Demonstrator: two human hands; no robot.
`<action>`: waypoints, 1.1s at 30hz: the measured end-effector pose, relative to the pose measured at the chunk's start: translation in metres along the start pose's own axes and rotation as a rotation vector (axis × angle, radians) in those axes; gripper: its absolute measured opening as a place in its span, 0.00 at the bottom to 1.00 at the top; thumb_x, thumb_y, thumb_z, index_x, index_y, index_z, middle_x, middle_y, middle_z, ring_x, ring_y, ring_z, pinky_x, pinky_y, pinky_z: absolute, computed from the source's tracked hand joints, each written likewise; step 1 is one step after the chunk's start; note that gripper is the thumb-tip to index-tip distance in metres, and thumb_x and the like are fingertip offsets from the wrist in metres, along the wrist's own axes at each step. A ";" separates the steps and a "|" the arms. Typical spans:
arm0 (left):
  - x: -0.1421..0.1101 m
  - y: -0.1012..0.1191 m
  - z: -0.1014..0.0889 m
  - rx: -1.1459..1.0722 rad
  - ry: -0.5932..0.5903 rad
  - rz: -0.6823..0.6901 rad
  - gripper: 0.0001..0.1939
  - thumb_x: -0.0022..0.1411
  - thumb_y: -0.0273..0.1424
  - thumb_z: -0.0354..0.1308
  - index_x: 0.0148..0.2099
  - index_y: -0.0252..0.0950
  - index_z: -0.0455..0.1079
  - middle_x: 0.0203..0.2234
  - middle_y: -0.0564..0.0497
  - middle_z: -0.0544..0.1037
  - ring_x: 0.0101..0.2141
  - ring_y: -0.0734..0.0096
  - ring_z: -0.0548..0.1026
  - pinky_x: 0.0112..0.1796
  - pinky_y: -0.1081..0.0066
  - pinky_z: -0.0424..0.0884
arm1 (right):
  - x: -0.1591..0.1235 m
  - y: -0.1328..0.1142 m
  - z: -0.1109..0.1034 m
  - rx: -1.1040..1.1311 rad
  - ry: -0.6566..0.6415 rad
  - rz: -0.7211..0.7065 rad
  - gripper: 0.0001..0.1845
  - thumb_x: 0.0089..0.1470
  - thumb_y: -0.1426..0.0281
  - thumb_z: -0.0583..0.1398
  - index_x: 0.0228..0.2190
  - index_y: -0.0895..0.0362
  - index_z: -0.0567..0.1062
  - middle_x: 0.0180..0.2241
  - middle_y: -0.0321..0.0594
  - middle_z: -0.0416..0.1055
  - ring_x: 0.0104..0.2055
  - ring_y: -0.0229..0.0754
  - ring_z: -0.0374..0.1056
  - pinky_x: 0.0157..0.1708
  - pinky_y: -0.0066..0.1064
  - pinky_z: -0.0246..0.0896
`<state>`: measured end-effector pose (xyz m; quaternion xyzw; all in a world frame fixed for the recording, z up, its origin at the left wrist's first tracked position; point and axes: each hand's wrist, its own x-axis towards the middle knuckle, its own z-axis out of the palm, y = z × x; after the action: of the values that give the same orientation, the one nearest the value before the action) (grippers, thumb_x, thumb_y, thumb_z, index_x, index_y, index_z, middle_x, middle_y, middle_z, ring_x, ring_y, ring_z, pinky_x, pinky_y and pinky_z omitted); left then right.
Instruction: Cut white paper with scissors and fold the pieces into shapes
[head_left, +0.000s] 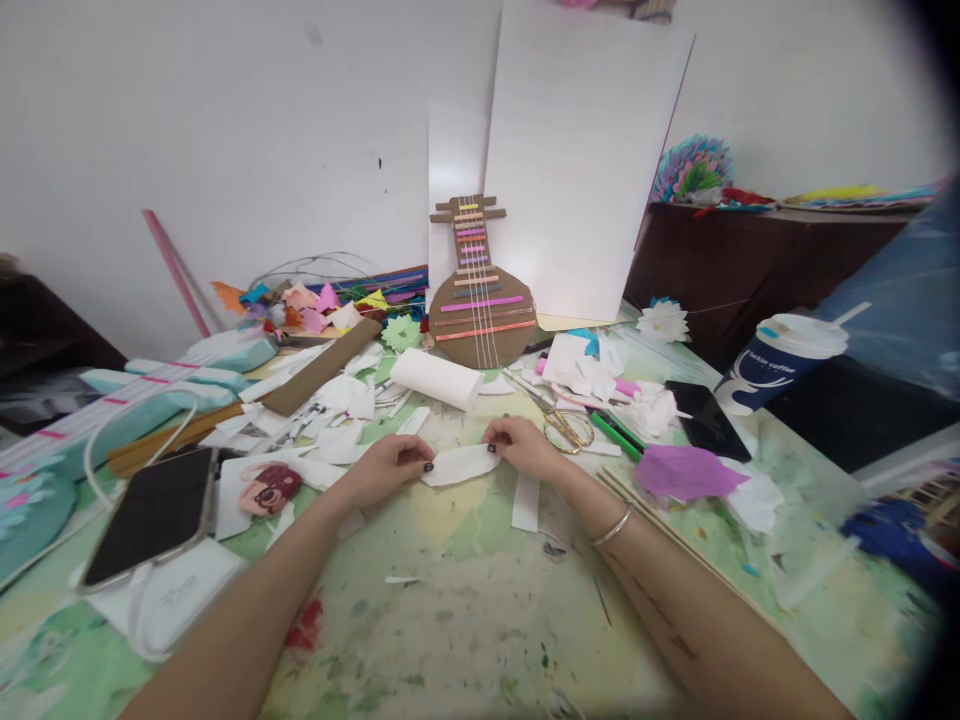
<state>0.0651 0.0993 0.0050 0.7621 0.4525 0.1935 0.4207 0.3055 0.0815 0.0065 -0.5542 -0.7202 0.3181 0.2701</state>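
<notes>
A small strip of white paper (pixel 460 466) is stretched between my two hands, just above the paint-stained table (pixel 450 620). My left hand (pixel 390 468) pinches its left end between thumb and fingers. At the other end, my right hand (pixel 521 447) pinches the upper right corner. Just beyond the hands lies a white paper roll (pixel 436 379). A flat white strip (pixel 526 502) rests on the table below my right hand, and gold-handled scissors (pixel 568 432) lie to its right.
A cardboard lute-like instrument (pixel 484 315) leans at the back. On the left are a tablet-like device (pixel 154 515) and a cable. A green cutter (pixel 618 436), purple paper (pixel 690 471), a black phone (pixel 707 420) and a coffee cup (pixel 780 358) stand or lie on the right.
</notes>
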 end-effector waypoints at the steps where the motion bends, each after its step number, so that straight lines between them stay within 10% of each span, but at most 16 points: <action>1: 0.000 0.000 0.000 -0.016 -0.004 -0.001 0.11 0.50 0.34 0.57 0.35 0.34 0.73 0.28 0.50 0.77 0.29 0.68 0.71 0.29 0.74 0.64 | 0.000 0.000 0.000 0.000 0.002 -0.002 0.14 0.40 0.85 0.54 0.25 0.60 0.75 0.21 0.32 0.67 0.24 0.32 0.58 0.27 0.22 0.52; 33: -0.001 -0.004 0.007 0.154 0.142 0.136 0.07 0.49 0.27 0.54 0.30 0.35 0.74 0.26 0.52 0.75 0.27 0.72 0.69 0.29 0.75 0.65 | 0.002 0.019 0.001 0.029 0.010 -0.191 0.09 0.38 0.81 0.58 0.24 0.59 0.76 0.22 0.32 0.70 0.23 0.31 0.58 0.26 0.21 0.51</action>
<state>0.0670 0.0964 -0.0020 0.8055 0.4421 0.2396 0.3136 0.3163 0.0865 -0.0085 -0.4807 -0.7637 0.2985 0.3107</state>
